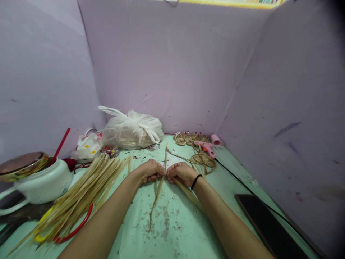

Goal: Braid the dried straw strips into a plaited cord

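My left hand [149, 170] and my right hand [181, 173] meet at the middle of the green table [172, 230], both with fingers closed on thin dried straw strips [159, 187]. The strips cross between my fingertips; one end points away toward the back wall, the others trail toward me across the table. A black band circles my right wrist. A large fan of loose straw strips [81, 194] lies to the left of my left forearm.
A white pot with a gold lid [32, 176] stands at the far left. A white plastic bag [132, 129] sits at the back. Coiled straw rope [201, 158], a pink glue gun [206, 146] and pink tape [216, 140] lie back right. A dark tablet [266, 223] lies right.
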A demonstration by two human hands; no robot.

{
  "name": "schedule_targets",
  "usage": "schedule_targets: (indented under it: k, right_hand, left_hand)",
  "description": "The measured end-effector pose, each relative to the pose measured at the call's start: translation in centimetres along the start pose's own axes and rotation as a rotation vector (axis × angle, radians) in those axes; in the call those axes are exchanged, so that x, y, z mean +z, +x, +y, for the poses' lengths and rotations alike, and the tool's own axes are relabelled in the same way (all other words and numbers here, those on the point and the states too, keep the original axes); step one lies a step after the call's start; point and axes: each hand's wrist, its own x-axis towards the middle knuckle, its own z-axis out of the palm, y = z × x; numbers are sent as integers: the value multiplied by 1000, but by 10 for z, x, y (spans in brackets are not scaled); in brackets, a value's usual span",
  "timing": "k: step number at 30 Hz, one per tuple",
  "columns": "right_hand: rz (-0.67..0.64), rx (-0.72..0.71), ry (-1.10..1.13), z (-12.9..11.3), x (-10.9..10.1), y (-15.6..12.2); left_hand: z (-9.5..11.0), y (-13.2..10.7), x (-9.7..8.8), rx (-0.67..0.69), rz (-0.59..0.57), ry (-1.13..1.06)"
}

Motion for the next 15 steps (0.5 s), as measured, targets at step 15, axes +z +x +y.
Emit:
schedule_targets:
  k: [15]
  right_hand:
    - [24,17,-4,2,2,1]
  left_hand:
    - [3,-2,2,87,5,36]
